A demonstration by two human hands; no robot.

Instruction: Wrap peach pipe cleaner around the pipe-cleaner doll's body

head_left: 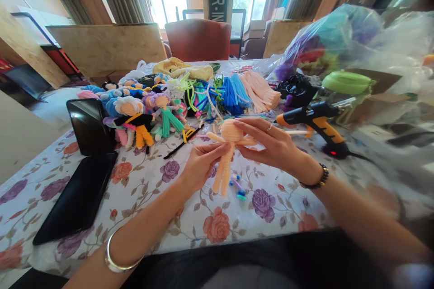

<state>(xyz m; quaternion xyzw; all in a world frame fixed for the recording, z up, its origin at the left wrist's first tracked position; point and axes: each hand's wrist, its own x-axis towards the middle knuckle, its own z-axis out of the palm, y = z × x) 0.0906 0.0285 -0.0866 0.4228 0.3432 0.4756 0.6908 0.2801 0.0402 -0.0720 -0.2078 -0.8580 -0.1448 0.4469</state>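
Observation:
I hold a peach pipe-cleaner doll upright above the flowered tablecloth. My left hand pinches its body from the left. My right hand is closed round its head and right arm from the right. The doll has a round head, stretched arms and two legs hanging down. Small blue and purple pipe-cleaner bits lie on the cloth just under it.
Finished pipe-cleaner dolls stand at the left, with bundles of coloured pipe cleaners behind. An orange-black glue gun stands at the right. A phone leans upright; another dark phone lies flat. Plastic bags pile up far right.

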